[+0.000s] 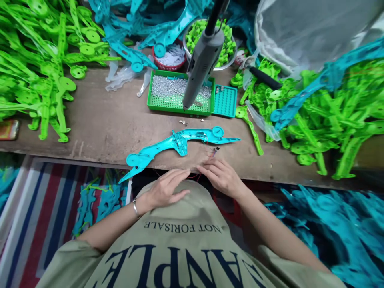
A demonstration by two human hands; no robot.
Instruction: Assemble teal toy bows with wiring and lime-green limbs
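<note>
Be gentle with the thin red wires (213,154)
Left grip (169,186) open, empty; right grip (222,176) curled, can't tell on what; bent blue plastic piece (162,147) ahead

We've got a smooth, worn matt wood tabletop (99,116) mid-frame, with a glossy turquoise plastic bow-shaped part (159,147) on it. Shiny lime plastic pieces (36,68) fill the upper left. Top center, we see tiny bright metal screws (166,86) in a green plastic basket (150,105). Our shirt's (180,240) matt cloth, our bracelet (136,209) shiny metal.
</note>
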